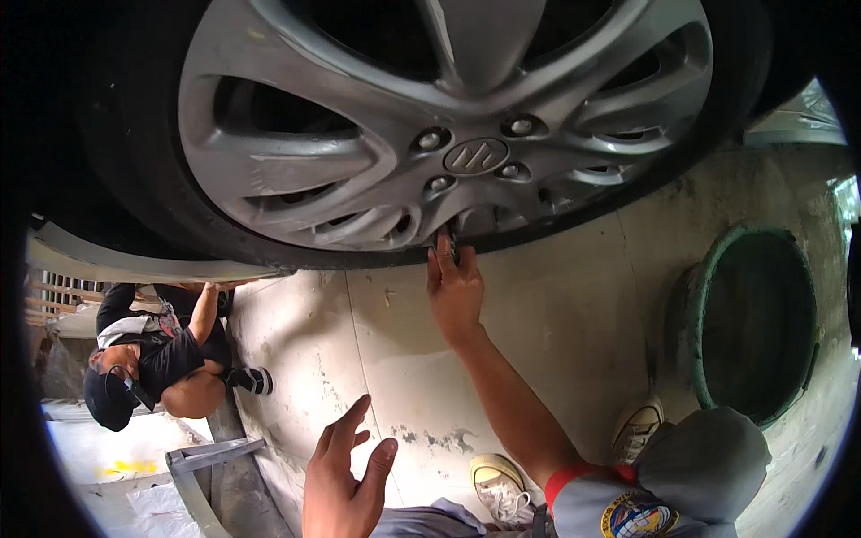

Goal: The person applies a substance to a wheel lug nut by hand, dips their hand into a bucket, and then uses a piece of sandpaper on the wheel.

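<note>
A grey alloy wheel (368,148) with a round centre cap and several lug nuts fills the upper part of the head view, with a black tyre (215,229) around it. My right hand (456,291) reaches up to the lower part of the rim. Its fingertips are drawn together at a gap between the spokes, by the tyre's inner edge. Whatever they pinch there is too small and hidden to name. Below and to the left, my left hand (345,475) hangs in the air with thumb and fingers apart, holding nothing.
A dark green round tub (695,336) stands on the pale concrete floor (395,336) at the right. Another person (170,350) in a dark cap crouches at the left beside the car, near a grey metal frame (193,475). My shoes (502,484) are at the bottom.
</note>
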A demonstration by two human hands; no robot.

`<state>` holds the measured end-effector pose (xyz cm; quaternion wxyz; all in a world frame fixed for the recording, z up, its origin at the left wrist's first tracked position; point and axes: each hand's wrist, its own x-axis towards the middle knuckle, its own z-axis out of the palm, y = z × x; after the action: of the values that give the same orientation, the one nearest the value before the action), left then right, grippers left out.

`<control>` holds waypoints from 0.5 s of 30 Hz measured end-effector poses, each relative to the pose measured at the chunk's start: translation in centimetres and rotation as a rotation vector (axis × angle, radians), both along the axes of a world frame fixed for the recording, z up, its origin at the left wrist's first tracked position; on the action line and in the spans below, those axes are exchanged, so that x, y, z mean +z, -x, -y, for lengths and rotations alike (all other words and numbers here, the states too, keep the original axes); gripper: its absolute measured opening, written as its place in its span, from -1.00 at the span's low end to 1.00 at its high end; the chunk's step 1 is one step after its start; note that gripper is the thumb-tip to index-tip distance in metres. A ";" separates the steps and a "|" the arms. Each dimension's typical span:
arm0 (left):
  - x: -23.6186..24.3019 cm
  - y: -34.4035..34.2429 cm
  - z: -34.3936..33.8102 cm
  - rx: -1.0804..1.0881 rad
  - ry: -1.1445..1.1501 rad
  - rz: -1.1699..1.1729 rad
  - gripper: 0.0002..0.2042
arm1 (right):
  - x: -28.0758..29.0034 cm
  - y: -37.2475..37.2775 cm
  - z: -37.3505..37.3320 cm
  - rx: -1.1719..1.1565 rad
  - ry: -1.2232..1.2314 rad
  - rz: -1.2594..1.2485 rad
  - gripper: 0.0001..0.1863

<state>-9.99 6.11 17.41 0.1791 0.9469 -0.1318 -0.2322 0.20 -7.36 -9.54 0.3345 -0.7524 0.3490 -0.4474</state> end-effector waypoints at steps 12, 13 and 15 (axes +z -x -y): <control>0.5 0.8 -0.5 -0.040 -0.032 -0.062 -0.53 | 1.0 0.3 -3.7 0.072 -0.394 0.362 -0.64; 0.5 0.6 -0.4 -0.050 -0.032 -0.060 -0.53 | 1.0 0.2 -3.6 0.141 -0.536 0.472 -0.65; -0.2 0.7 -0.2 -0.054 -0.038 0.036 -0.53 | 1.3 -0.4 -1.4 0.222 -0.647 0.493 -0.64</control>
<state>-10.73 6.35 17.23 0.1526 0.9502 -0.1562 -0.2224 0.60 -5.95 -8.24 0.6732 -0.5120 0.2977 -0.4427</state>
